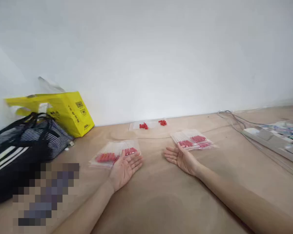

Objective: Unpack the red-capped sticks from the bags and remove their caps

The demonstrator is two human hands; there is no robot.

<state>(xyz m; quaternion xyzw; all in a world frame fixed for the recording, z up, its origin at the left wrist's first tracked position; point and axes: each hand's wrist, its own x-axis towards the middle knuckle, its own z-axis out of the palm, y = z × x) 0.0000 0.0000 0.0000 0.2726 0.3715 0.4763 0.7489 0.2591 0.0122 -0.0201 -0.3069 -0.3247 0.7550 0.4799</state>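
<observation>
My left hand [124, 169] lies palm up on the wooden table, fingers spread and holding nothing. Its fingertips touch a pile of clear zip bags holding small red pieces [112, 154]. My right hand [182, 158] also rests palm up and open, right beside a second pile of clear bags with red pieces [194, 140]. Farther back, near the wall, flat clear bags [151, 125] carry two small heaps of loose red pieces.
A yellow bag [68, 112] and a black striped bag [19, 149] stand at the left by the wall. At the right edge lie a white power strip [271, 139], cables and some printed packets. A blurred patch covers the near left.
</observation>
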